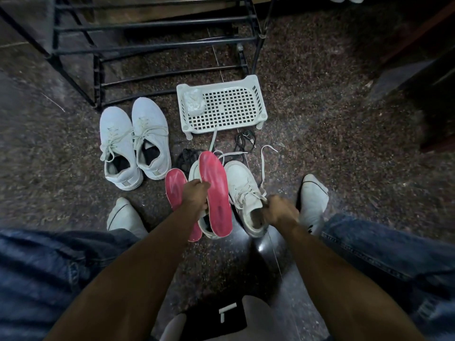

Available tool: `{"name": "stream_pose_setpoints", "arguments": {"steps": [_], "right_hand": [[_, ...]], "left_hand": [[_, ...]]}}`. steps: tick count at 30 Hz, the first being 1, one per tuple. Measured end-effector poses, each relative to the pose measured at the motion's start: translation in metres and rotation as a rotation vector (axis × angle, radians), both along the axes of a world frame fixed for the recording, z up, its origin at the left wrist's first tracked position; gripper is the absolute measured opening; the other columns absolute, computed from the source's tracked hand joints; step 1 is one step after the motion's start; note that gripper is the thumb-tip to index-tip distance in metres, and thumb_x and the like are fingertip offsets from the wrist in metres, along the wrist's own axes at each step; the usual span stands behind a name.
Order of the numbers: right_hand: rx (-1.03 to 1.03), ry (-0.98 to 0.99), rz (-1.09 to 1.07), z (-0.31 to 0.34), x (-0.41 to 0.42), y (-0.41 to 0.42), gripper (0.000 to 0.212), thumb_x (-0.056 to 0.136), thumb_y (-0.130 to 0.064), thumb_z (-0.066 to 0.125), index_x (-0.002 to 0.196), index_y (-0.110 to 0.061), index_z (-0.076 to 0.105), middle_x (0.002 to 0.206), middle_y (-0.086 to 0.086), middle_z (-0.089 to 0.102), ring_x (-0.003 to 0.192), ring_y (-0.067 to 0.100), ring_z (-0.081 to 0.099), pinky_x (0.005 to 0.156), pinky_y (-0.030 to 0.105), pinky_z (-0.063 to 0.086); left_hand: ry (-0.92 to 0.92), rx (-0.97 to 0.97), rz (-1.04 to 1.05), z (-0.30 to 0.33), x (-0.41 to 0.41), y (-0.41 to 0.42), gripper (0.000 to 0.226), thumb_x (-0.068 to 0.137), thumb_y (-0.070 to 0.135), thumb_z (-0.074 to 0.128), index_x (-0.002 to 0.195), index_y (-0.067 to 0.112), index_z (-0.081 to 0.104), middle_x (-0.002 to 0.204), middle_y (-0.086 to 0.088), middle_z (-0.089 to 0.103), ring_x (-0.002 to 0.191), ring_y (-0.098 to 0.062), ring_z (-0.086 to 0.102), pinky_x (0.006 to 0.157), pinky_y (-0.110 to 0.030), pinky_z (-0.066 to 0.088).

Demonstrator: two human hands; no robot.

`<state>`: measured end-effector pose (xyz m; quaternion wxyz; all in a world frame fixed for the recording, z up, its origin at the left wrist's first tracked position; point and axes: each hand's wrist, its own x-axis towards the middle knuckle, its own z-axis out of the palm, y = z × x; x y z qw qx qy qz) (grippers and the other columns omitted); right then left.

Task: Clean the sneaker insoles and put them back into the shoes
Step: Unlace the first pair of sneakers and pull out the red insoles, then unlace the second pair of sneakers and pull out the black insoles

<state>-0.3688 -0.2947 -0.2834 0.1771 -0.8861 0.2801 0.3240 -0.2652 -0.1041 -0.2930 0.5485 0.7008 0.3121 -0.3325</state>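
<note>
Left hand (197,194) grips two pink insoles (216,195) above the left sneaker (205,223). Right hand (279,211) pinches the right sneaker (243,190) collar. Two grey sneakers (134,141) stand apart, bare floor (332,148) rightward.

Speckled floor (320,99) (sneakers (134,143), tray (258,94))

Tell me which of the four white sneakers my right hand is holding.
The rightmost sneaker, nearest your right foot; your right hand grips its tongue. The other three lie untouched.
</note>
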Motion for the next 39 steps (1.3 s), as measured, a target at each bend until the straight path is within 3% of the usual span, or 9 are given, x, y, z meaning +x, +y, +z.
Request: {"name": "stream_pose_setpoints", "arguments": {"steps": [8,14,17,21,27,30,34,37,39], "right_hand": [[0.002,-0.162,-0.309,0.002,0.025,-0.07,0.039,0.085,-0.034,0.059,0.103,0.0,0.067,0.108,0.027,0.066,0.101,0.041,0.064,0.084,0.044,0.052],[-0.264,-0.218,0.007,0.018,0.042,-0.076,0.049,0.087,-0.026,0.06,0.132,-0.014,0.044,0.131,0.017,0.049,0.114,0.039,0.054,0.088,0.044,0.048],[-0.098,-0.238,0.215,0.018,0.039,-0.016,0.039,0.091,-0.046,0.05,0.119,-0.021,0.059,0.12,0.013,0.062,0.105,0.034,0.061,0.082,0.037,0.048],[0.246,-0.084,0.148,0.004,0.031,0.071,0.067,0.077,-0.083,0.042,0.106,-0.025,0.058,0.098,0.005,0.068,0.088,0.026,0.063,0.074,0.033,0.047],[0.17,-0.15,0.192,-0.002,0.033,0.096,0.03,0.083,-0.027,0.064,0.11,-0.017,0.055,0.11,0.013,0.067,0.101,0.034,0.062,0.08,0.036,0.048],[0.203,-0.186,0.263,0.008,0.041,0.061,0.031,0.078,-0.03,0.061,0.106,-0.018,0.063,0.106,0.016,0.069,0.099,0.036,0.064,0.077,0.032,0.048],[0.148,-0.281,0.203,0.024,0.037,-0.008,0.036,0.077,-0.028,0.048,0.105,-0.017,0.067,0.102,0.022,0.069,0.096,0.039,0.063,0.078,0.035,0.049],[0.052,-0.315,0.108,0.027,0.039,-0.049,0.019,0.088,-0.02,0.055,0.099,-0.011,0.067,0.101,0.025,0.068,0.1,0.04,0.061,0.083,0.037,0.047],[-0.005,-0.302,0.079,0.025,0.043,-0.058,0.017,0.09,-0.018,0.055,0.101,-0.008,0.065,0.103,0.026,0.067,0.103,0.042,0.06,0.084,0.04,0.046]], "left_hand": [[-0.035,0.013,-0.054,0.004,0.009,-0.001,0.017,0.089,0.007,0.056,0.074,0.015,0.055,0.083,-0.015,0.051,0.075,-0.028,0.05,0.068,-0.038,0.042],[-0.135,0.12,-0.053,0.005,0.017,0.001,0.02,0.091,0.003,0.052,0.073,0.011,0.053,0.063,-0.005,0.046,0.058,-0.021,0.047,0.056,-0.027,0.039],[-0.204,0.21,-0.005,0.005,0.019,0.012,0.018,0.093,0.006,0.049,0.078,0.014,0.056,0.071,0.001,0.051,0.08,-0.023,0.053,0.056,-0.028,0.038],[-0.243,0.336,0.086,0.011,0.02,0.024,0.032,0.095,0.009,0.046,0.12,0.001,0.063,0.108,-0.015,0.066,0.092,-0.024,0.059,0.064,-0.018,0.038],[-0.248,0.297,0.048,0.008,0.027,0.044,0.03,0.097,0.014,0.047,0.117,-0.003,0.063,0.119,-0.024,0.064,0.106,-0.038,0.06,0.087,-0.037,0.048],[-0.276,0.318,0.122,0.012,0.026,0.038,0.028,0.096,0.013,0.046,0.111,-0.002,0.065,0.103,-0.022,0.065,0.084,-0.023,0.052,0.072,-0.026,0.036],[-0.344,0.179,0.295,0.008,0.016,0.026,0.015,0.081,0.01,0.051,0.073,0.005,0.062,0.07,-0.013,0.057,0.067,-0.022,0.049,0.067,-0.031,0.035],[-0.239,0.091,0.223,-0.007,0.009,0.023,0.021,0.084,0.01,0.054,0.1,0.003,0.066,0.086,-0.018,0.063,0.083,-0.036,0.062,0.075,-0.043,0.05],[-0.067,0.054,0.075,-0.007,0.001,0.015,0.03,0.093,0.011,0.054,0.12,0.002,0.061,0.089,-0.01,0.063,0.087,-0.03,0.063,0.083,-0.042,0.053]]}}
